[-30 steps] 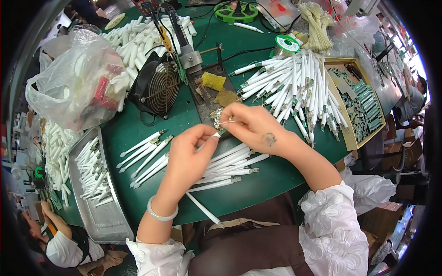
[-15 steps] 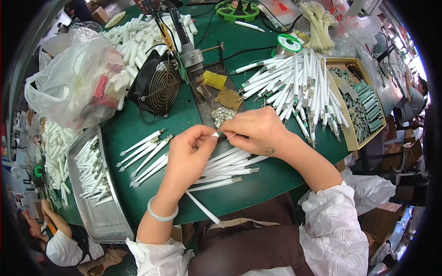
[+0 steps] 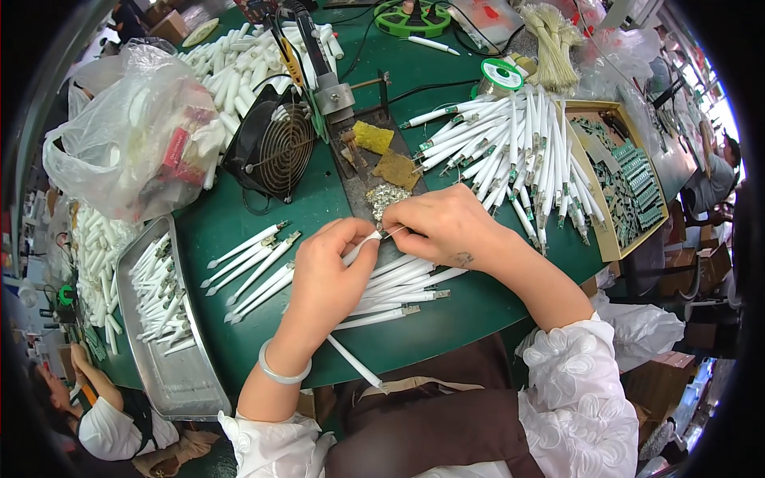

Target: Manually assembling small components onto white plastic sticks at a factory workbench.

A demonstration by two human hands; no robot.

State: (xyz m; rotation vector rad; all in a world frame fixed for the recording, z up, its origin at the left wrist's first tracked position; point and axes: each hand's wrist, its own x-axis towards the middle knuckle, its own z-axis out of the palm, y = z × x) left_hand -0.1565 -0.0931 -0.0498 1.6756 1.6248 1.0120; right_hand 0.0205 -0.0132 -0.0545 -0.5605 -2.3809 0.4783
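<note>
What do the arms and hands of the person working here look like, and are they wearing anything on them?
Both the left hand and right hand are ungloved. A pale, smooth bangle circles the left wrist; a dark mark shows near the right wrist. The white sleeves leave the forearms bare, with raised flower shapes clearest on the right.
</note>
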